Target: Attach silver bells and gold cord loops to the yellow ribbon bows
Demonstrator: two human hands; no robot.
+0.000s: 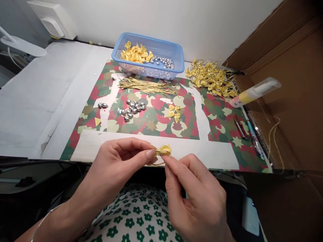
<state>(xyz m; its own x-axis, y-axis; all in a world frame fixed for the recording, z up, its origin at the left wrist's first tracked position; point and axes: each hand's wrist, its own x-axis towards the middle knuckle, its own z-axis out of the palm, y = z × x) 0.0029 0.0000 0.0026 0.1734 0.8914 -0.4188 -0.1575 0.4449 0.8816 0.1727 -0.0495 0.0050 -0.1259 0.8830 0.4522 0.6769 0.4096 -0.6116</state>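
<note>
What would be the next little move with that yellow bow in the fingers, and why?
Probably pulling the gold cord snug around the yellow bow: the left hand pinches the bow's middle, the right hand grips just below it, and the cord loops loosely beneath.

We see a plain white wall [141, 20] at the back w/ a white switch box [51, 18] top left. Bench [32, 101] is covered in white paper, lit evenly. Brown cardboard panel [295, 84] stands on the right; a white lamp arm [21, 45] sits far left.
</note>
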